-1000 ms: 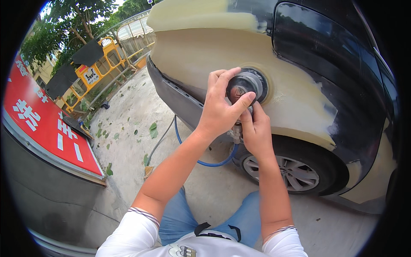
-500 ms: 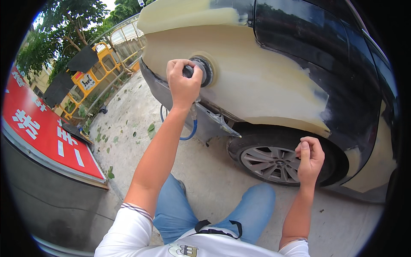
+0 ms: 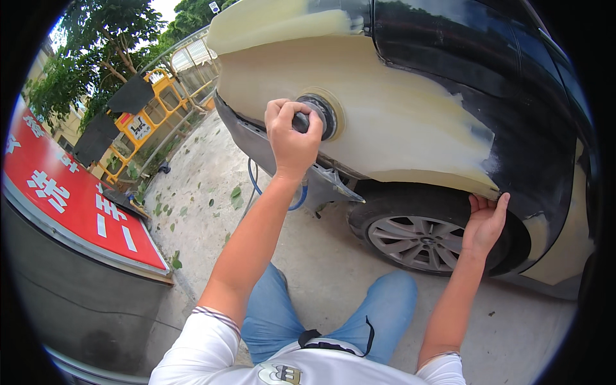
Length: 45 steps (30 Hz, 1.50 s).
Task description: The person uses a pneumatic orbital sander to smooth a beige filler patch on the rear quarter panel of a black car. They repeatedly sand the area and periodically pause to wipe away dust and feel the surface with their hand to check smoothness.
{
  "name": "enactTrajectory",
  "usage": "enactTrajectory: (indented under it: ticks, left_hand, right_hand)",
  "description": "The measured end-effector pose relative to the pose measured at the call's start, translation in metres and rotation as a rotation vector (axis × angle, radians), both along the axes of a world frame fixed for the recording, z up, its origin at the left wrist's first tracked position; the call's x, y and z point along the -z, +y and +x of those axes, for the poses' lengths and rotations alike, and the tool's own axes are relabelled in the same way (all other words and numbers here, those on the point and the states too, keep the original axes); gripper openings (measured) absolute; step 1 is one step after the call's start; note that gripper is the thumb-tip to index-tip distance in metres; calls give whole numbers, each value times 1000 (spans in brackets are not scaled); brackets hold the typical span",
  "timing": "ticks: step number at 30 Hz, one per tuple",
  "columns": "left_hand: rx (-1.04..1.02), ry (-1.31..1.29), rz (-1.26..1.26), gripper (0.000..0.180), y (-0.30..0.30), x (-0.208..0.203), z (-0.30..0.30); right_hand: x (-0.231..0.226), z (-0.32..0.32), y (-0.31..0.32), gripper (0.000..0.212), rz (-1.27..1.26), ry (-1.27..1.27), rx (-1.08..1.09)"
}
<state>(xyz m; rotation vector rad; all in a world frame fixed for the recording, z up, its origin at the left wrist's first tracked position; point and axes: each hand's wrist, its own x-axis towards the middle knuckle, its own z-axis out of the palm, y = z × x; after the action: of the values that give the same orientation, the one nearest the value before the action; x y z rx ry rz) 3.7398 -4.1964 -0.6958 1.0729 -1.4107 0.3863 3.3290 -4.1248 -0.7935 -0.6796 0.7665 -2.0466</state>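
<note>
My left hand [image 3: 292,136] is closed round the dark grip of a round sander [image 3: 324,117]. The sander's disc lies flat against the beige, filler-coated rear fender [image 3: 398,102] of a black car. A blue air hose [image 3: 299,197] hangs below that hand, partly behind my forearm. At the lower edge of the fender my right hand [image 3: 486,224] grips the wheel-arch lip [image 3: 489,190], with the thumb up and the other fingers curled at the edge. Part of those fingers is hidden. Below the arch sits the rear wheel [image 3: 420,240].
A loose grey bumper edge [image 3: 256,141] juts out under the fender, its pointed end near the tyre. On the left stand a red sign board [image 3: 77,192] and a yellow barrier [image 3: 144,131]. Leaves lie scattered on the concrete ground [image 3: 205,173].
My left hand has slid the sander a little to the right along the panel. My right hand has risen from in front of the wheel to the arch lip.
</note>
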Motion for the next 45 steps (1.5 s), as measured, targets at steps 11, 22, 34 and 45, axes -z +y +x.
enactTrajectory:
  ticks: [11, 22, 34, 45]
  left_hand:
    - [-155, 138, 60, 10, -30, -16, 96]
    - [-228, 248, 117, 10, -36, 17, 132]
    - [-186, 143, 72, 11, -40, 39, 152]
    - [-68, 45, -58, 10, -27, 50, 102]
  right_hand:
    - [3, -7, 0, 42, -28, 9, -25]
    - [11, -17, -3, 43, -19, 51, -15]
    - [16, -27, -3, 43, 4, 45, 1]
    - [12, -30, 0, 43, 20, 70, -45]
